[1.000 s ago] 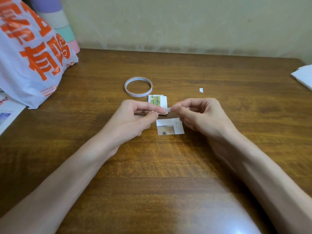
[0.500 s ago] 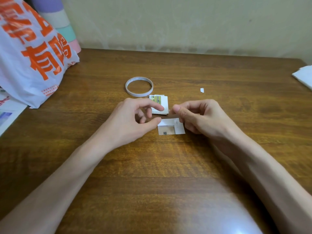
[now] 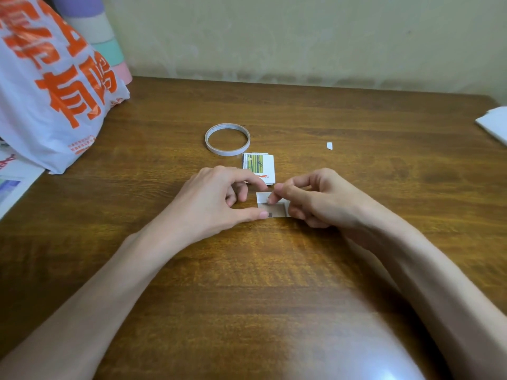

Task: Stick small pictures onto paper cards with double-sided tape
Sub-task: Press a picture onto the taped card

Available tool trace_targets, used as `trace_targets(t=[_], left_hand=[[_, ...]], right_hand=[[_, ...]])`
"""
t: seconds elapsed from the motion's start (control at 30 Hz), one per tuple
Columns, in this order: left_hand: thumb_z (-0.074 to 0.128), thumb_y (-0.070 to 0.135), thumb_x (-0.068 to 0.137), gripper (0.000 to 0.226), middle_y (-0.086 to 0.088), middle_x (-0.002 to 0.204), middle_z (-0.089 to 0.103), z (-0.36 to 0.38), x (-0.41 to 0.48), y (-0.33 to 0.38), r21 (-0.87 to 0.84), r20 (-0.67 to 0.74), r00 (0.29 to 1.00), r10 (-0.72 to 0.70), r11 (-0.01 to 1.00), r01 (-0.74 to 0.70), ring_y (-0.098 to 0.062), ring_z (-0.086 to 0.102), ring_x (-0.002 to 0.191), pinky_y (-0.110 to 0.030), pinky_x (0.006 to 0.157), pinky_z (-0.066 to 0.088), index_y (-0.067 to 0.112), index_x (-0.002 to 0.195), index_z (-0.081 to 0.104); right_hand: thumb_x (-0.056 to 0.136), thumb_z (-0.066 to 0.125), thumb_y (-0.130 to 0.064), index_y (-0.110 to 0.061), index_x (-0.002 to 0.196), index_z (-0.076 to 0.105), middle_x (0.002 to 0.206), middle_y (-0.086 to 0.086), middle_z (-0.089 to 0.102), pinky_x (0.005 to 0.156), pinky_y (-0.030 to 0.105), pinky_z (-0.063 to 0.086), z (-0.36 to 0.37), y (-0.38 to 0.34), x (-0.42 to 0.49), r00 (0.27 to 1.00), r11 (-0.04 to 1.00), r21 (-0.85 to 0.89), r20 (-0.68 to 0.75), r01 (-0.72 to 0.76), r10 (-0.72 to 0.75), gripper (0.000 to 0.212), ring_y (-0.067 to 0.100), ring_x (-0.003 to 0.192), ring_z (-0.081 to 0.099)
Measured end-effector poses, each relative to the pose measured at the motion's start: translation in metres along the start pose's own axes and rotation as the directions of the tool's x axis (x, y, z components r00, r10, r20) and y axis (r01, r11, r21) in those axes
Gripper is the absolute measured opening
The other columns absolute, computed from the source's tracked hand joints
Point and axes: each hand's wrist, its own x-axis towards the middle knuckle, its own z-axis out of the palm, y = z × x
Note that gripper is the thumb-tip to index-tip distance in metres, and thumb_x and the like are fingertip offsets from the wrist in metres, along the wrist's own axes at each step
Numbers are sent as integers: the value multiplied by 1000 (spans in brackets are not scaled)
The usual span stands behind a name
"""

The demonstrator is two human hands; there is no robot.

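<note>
Two bare forearms reach in from the near edge over the brown wooden table (image 3: 274, 283) and meet around a small paper card (image 3: 275, 211), which lies flat on the wood between the hands. The left hand (image 3: 216, 200) is loosely arched: its straight thumb presses the card's near left corner and its forefinger reaches out over the stack behind. The right hand (image 3: 323, 200) is curled, thumb and forefinger pressed tip to tip on the card's far part. Whether a bit of tape sits between them cannot be told. Just behind the card lies a small stack of pictures (image 3: 259, 165), the top one showing green bamboo. Just beyond it, to the left, a thin ring of double-sided tape (image 3: 223, 152) lies flat. A tiny white scrap (image 3: 329, 145) lies apart to the right. At the far left a white plastic bag (image 3: 41, 124) with orange lettering rests on the table, and white paper (image 3: 493, 124) shows at the right edge.
</note>
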Motion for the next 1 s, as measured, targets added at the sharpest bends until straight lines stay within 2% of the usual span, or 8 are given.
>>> trace_targets(t=[0.2,0.43,0.6,0.77,1.0], left_hand=[[81,58,74,37,13,71,60,0,1,-1,1,13,1000,-12,1000,12,-9,55,58,-26,71,49,43,108,75],[83,53,76,35,14,71,59,2,2,-2,34,16,1000,-11,999,10,-6,51,57,-22,68,42,45,108,74],[82,54,75,38,13,72,60,1,2,-1,50,23,999,-22,999,21,-5,52,58,-21,68,40,45,111,73],[83,53,76,35,13,72,60,2,2,-1,43,22,1000,-22,999,21,-5,52,58,-22,68,40,46,109,73],[84,52,77,32,14,71,59,1,2,-1,44,24,999,-24,999,23,-5,51,57,-23,69,41,46,107,74]], right_hand=[[107,57,-31,-7,98,79,53,-3,47,40,15,26,-2,1,-1,998,999,29,-64,-16,17,34,8,44,34],[107,57,-31,-6,101,79,56,-2,44,42,19,18,-1,1,0,1000,994,110,26,-2,-1,34,10,48,29],[108,56,-29,-3,103,78,53,-3,42,39,17,20,2,0,0,998,995,100,63,3,-10,34,10,45,27],[108,56,-28,-4,103,79,53,-2,42,38,17,21,4,1,1,999,997,79,47,1,-4,33,10,44,27],[107,56,-29,-5,102,79,54,-1,43,40,18,17,-5,1,-3,1000,989,146,2,-10,10,33,9,44,24]])
